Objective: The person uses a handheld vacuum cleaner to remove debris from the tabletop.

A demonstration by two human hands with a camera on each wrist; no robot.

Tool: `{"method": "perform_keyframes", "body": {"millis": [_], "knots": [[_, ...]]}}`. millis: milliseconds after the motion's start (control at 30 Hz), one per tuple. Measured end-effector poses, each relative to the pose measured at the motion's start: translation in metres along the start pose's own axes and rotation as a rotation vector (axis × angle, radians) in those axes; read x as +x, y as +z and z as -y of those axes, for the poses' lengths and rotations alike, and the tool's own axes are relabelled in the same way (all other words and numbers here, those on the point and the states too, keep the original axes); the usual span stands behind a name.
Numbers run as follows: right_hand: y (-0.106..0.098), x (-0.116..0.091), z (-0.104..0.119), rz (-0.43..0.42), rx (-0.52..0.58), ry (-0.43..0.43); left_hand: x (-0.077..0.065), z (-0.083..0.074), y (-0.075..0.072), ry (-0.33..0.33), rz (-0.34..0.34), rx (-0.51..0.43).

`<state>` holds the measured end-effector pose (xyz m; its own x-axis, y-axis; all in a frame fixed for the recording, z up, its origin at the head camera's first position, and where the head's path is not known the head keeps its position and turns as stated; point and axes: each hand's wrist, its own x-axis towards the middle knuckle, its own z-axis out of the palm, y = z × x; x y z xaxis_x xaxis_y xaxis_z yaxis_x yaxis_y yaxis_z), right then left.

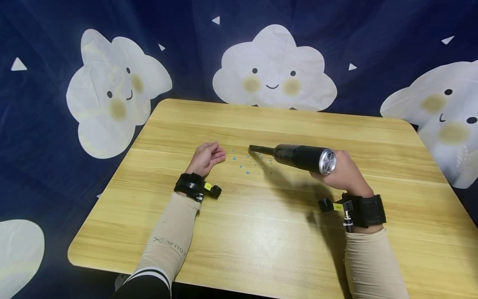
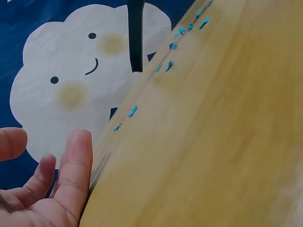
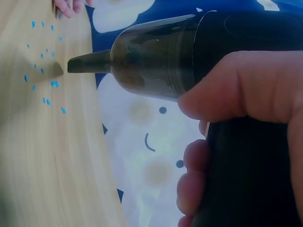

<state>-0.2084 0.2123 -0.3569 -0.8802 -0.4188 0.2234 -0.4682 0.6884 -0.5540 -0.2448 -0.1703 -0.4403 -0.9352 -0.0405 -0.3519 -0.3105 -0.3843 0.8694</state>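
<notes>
My right hand grips the handle of a black handheld vacuum cleaner, its fingers wrapped round below the barrel. The narrow flat nozzle points left, held over small blue scraps scattered on the wooden table. In the right wrist view a smoky see-through cup joins the nozzle to the black body. My left hand rests on the table to the left of the scraps, palm turned inward and fingers loosely bent, holding nothing. The nozzle tip hangs beyond its fingers in the left wrist view.
The wooden table has rounded corners and fills the space before me. Behind it hangs a dark blue cloth with smiling white clouds. Each wrist wears a black strap with a small camera mount.
</notes>
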Motion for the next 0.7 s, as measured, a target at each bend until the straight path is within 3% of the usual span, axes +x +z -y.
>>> {"method": "perform_keyframes", "body": {"millis": [267, 700], "knots": [[-0.01, -0.003, -0.003, -0.037, -0.04, 0.002, -0.001, 0.0, -0.001, 0.0, -0.001, 0.005], [-0.026, -0.011, -0.013, -0.029, -0.067, 0.093, -0.002, 0.0, -0.001, 0.008, 0.003, 0.008]]}}
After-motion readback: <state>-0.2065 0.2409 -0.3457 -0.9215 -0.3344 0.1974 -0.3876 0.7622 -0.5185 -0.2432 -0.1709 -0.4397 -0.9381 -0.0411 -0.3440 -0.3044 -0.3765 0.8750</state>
